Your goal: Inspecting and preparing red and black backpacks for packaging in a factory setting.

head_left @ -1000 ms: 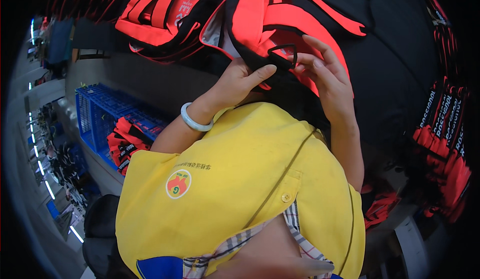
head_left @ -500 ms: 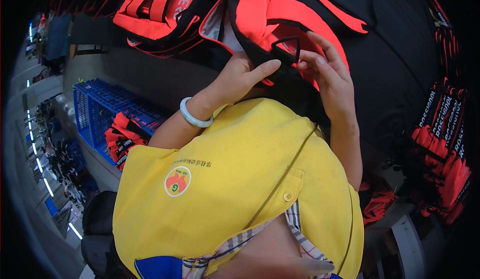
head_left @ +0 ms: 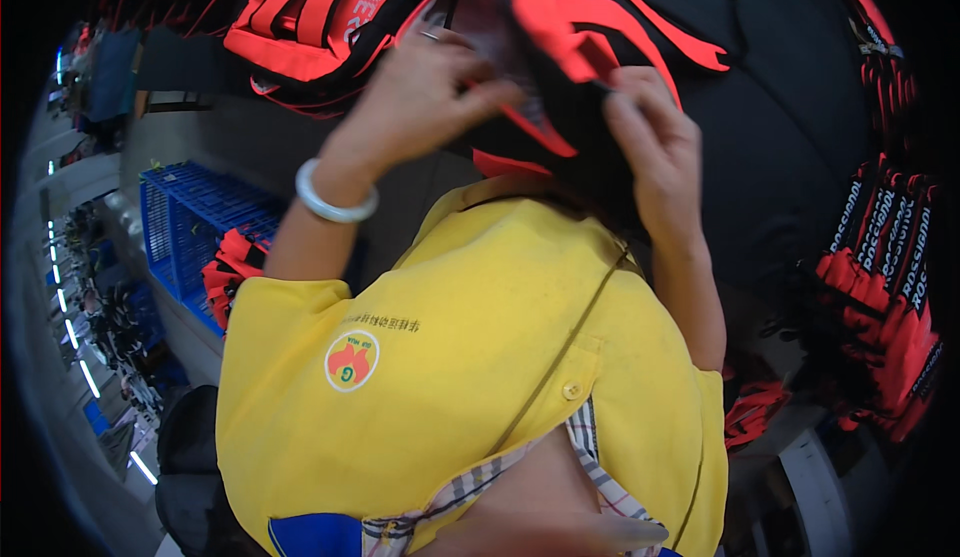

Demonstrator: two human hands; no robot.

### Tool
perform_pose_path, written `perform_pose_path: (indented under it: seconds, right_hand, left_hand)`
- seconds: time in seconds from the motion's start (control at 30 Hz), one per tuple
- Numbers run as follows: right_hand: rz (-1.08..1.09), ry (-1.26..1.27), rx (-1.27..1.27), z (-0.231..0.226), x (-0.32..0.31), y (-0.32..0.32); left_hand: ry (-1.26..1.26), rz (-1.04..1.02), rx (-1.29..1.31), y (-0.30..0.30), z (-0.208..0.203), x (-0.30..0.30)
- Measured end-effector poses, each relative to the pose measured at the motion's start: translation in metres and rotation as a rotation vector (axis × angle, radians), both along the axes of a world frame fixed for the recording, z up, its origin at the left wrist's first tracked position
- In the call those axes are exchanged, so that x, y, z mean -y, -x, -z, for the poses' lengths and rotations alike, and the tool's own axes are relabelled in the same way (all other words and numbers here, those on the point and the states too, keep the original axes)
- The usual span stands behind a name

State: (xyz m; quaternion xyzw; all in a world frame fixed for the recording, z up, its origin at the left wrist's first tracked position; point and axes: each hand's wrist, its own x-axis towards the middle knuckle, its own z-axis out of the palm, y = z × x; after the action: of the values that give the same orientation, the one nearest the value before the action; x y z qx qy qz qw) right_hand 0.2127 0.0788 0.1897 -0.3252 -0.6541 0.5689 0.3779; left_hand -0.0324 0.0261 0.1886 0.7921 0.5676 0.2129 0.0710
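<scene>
A red and black backpack (head_left: 530, 17) lies in front of me with its grey lining showing along an open side. My right hand (head_left: 655, 137) has its fingers bent around the fabric at the bag's right part, thumb pressed to them. At the bag's left opening is my left hand (head_left: 430, 87), smeared by motion, with a ring on one finger and a pale bangle on the wrist. Its fingertips overlap the lining, and whether they pinch it is unclear. The black part of the bag hangs between both hands, down toward my yellow shirt.
Another red and black backpack (head_left: 320, 22) lies on others at the far left. A blue plastic crate (head_left: 185, 227) stands to my left, red and black pieces beside it. Stacked red and black straps (head_left: 880, 287) hang at the right. Black cloth (head_left: 780, 147) covers the surface at right.
My left hand has moved left and up, off the bag's near edge to its opening. The black loop that stood by my right fingers no longer shows. The bag's near side has shifted.
</scene>
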Motion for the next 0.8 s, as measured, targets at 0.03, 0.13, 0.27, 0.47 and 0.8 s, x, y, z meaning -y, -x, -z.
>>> perform_pose_path:
  seconds: [0.03, 0.13, 0.27, 0.47, 0.8]
  right_hand:
    - [0.068, 0.100, -0.124, -0.002, -0.005, -0.013]
    - [0.149, 0.116, -0.279, -0.020, -0.018, -0.058]
    - [0.443, 0.132, -0.248, -0.021, -0.034, -0.104]
    - [0.429, -0.750, 0.144, -0.104, -0.006, -0.053]
    - [0.449, -0.338, 0.247, -0.163, -0.016, -0.215]
  left_hand:
    - [0.196, -0.088, 0.044, 0.020, -0.010, -0.003]
    - [0.139, -0.090, 0.054, 0.053, -0.011, -0.006]
    - [-0.136, 0.076, 0.115, 0.024, -0.035, -0.014]
    - [-0.579, 0.413, 0.473, -0.082, -0.101, -0.065]
    - [0.210, 0.332, 0.460, -0.012, -0.094, -0.159]
